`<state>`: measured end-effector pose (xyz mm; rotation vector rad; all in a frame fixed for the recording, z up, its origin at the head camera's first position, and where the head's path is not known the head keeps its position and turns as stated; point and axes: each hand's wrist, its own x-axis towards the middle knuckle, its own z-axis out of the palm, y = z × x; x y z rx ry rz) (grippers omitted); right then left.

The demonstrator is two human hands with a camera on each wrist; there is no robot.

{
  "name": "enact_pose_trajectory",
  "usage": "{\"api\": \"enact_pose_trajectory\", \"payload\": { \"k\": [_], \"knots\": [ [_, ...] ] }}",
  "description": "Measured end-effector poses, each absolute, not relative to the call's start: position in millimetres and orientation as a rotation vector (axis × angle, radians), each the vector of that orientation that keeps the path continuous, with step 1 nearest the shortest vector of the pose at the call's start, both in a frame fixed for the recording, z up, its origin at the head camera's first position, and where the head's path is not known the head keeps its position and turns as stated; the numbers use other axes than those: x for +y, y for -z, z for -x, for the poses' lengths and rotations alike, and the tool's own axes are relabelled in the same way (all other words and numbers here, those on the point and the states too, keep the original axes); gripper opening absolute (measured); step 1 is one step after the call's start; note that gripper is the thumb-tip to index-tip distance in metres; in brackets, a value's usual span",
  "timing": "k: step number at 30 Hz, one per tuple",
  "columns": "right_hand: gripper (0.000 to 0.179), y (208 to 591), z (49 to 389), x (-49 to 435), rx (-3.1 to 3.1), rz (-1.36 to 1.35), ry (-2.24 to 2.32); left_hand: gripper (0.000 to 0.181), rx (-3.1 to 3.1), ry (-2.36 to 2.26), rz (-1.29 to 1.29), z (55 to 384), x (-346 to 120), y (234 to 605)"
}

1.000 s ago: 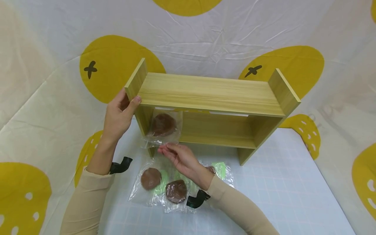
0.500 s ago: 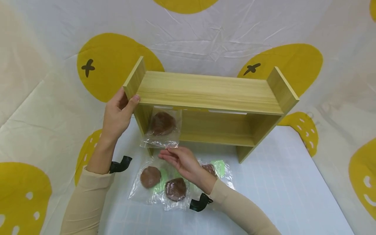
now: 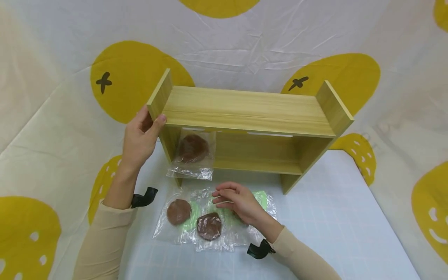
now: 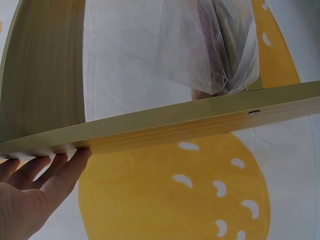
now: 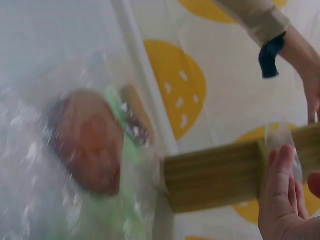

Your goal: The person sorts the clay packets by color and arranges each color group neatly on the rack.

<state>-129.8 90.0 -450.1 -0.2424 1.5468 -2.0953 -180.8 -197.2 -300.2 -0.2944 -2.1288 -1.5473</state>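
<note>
My left hand [image 3: 140,140] grips the left side panel of a two-tier wooden shelf [image 3: 245,111], thumb over the front edge and fingers behind. The left wrist view shows those fingers [image 4: 65,172] along the panel's outer face. On the lower tier, at its left end, a clear plastic bag with a round brown piece [image 3: 193,148] stands leaning, its lower edge sticking out past the board. My right hand [image 3: 243,204], fingers loosely bent and holding nothing, is over several similar bags on the table. It partly hides one of their brown pieces.
Two bagged brown pieces, one at left [image 3: 179,212] and one in the middle [image 3: 209,226], lie in front of the shelf, with green pieces [image 3: 260,198] in the bags. A white cloth with yellow shapes [image 3: 140,81] hangs behind the pale table [image 3: 332,233].
My right hand has let go of the bag on the lower tier and moved back and right, over the bags on the table. My left hand stays on the shelf.
</note>
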Motion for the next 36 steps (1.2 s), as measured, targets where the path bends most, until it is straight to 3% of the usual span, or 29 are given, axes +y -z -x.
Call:
{"api": "enact_pose_trajectory", "payload": {
  "k": [8, 18, 36],
  "knots": [
    [0.034, 461.2, 126.4, 144.9, 1.843, 0.332, 2.023, 0.047, -2.134, 1.545, 0.293, 181.8, -196.2, 301.2],
    [0.035, 479.3, 114.7, 195.0, 2.204, 0.220, 1.847, 0.046, -2.110, 1.562, 0.289, 181.5, -197.2, 303.2],
    [0.039, 514.3, 105.0, 224.3, 2.252, 0.123, 1.714, 0.046, -2.099, 1.584, 0.276, 181.9, -195.1, 301.9]
  ]
}}
